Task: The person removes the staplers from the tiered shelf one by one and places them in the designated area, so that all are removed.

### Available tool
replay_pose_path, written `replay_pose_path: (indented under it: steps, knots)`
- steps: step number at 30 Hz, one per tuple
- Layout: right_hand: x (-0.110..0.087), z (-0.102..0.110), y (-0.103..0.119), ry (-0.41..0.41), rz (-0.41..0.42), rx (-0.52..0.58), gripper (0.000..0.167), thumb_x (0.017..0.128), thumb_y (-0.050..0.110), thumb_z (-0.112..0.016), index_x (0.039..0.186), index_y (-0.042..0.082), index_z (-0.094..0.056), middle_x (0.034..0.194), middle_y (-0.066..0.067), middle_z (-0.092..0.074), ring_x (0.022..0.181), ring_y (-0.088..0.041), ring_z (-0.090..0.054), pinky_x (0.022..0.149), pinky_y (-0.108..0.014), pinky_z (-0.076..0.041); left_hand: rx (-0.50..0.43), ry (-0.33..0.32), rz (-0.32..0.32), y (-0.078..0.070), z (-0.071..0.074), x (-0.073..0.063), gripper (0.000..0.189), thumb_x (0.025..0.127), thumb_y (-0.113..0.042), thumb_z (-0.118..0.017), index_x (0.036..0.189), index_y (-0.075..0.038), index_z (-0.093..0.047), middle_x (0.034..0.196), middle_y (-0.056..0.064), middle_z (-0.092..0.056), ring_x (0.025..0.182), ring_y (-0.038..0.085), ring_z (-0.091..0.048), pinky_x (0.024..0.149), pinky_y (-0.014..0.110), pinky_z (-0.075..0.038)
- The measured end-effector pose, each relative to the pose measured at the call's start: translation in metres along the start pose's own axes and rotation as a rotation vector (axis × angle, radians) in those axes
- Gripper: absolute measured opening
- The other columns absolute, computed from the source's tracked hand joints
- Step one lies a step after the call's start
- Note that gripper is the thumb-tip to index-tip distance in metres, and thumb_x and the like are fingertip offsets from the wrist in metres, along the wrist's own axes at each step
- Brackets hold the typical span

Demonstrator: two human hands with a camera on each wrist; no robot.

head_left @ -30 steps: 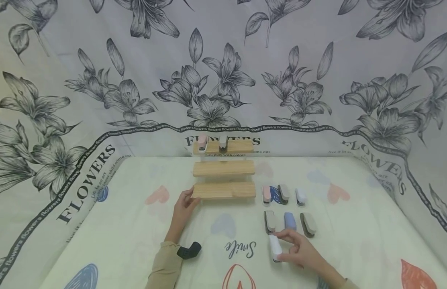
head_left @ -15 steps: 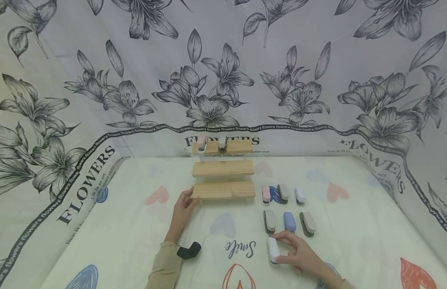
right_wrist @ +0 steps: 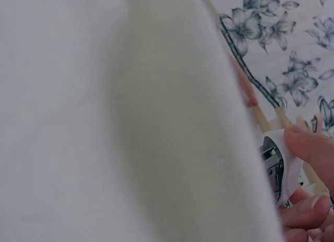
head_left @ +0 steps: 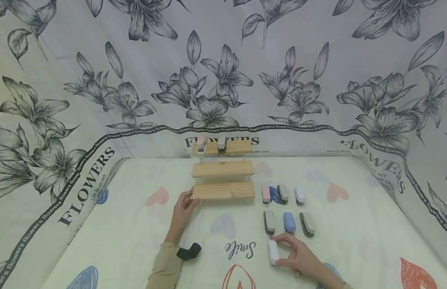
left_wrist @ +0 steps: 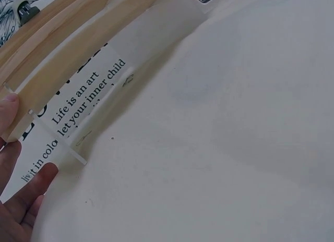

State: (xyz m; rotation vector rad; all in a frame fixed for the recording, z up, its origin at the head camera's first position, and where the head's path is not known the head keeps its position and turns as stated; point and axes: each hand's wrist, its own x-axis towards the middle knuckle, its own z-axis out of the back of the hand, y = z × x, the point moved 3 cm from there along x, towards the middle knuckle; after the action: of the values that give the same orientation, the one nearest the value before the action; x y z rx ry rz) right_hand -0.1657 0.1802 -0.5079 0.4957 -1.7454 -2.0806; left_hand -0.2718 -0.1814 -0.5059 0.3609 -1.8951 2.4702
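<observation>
Head view shows, at the far left of the action, a sleeve with a black wrist mount at its cuff, and beyond it the left hand pinching the left end of the near board of a three-step wooden rack, thumb above and a finger below. Behind it stand the middle board and the far board, which carries a pink stapler at its left end and a gray stapler just right of it. Right of the rack, on the surface, the far row runs rose stapler, dark stapler, pale stapler; the nearer row runs light-gray stapler, blue stapler, olive stapler. Nearest, just in front of the light-gray one, is the white stapler, gripped between thumb and fingers of the right hand; whether it touches the surface cannot be told. Its metal underside shows in the right wrist view.
</observation>
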Motion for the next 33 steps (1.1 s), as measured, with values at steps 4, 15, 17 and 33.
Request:
replay_pose_path:
  steps: [4,15,17,33]
  knots:
    - [-0.002,-0.001,0.0,-0.003,0.001,-0.011,0.049,0.075,0.014,-0.072,0.117,0.005,-0.048,0.126,-0.029,-0.042,0.035,-0.001,-0.039,0.027,-0.024,-0.036,-0.009,0.0,-0.001,0.0,0.0,-0.001,0.046,0.082,-0.023,-0.065,0.119,-0.004,-0.047,0.135,0.01,-0.041,0.099,0.027,-0.056,0.085,0.034,-0.044]
    - [-0.001,-0.001,0.0,-0.009,-0.015,-0.023,0.052,0.078,0.015,-0.07,0.122,0.002,-0.046,0.096,-0.015,-0.06,0.036,-0.001,-0.038,0.03,-0.019,-0.036,-0.011,-0.013,-0.028,-0.002,0.0,-0.002,0.044,0.082,-0.021,-0.065,0.119,-0.003,-0.047,0.133,0.012,-0.042,0.098,0.028,-0.056,0.083,0.033,-0.046]
    - [-0.002,-0.001,0.001,-0.012,-0.012,-0.028,0.053,0.078,0.016,-0.07,0.122,0.002,-0.046,0.071,-0.005,-0.06,0.035,-0.001,-0.038,0.031,-0.018,-0.037,-0.011,-0.012,-0.029,-0.003,0.0,-0.002,0.045,0.082,-0.021,-0.065,0.119,-0.003,-0.047,0.133,0.012,-0.042,0.098,0.028,-0.056,0.083,0.033,-0.046]
    - [-0.001,0.004,0.014,-0.039,0.0,-0.247,0.048,0.075,0.026,-0.073,0.114,0.006,-0.053,0.051,0.009,-0.051,0.033,0.002,-0.035,0.03,-0.016,-0.032,0.043,0.032,-0.022,-0.032,-0.001,-0.009,0.043,0.087,-0.017,-0.061,0.121,0.002,-0.043,0.133,0.018,-0.04,0.099,0.03,-0.055,0.085,0.037,-0.044]
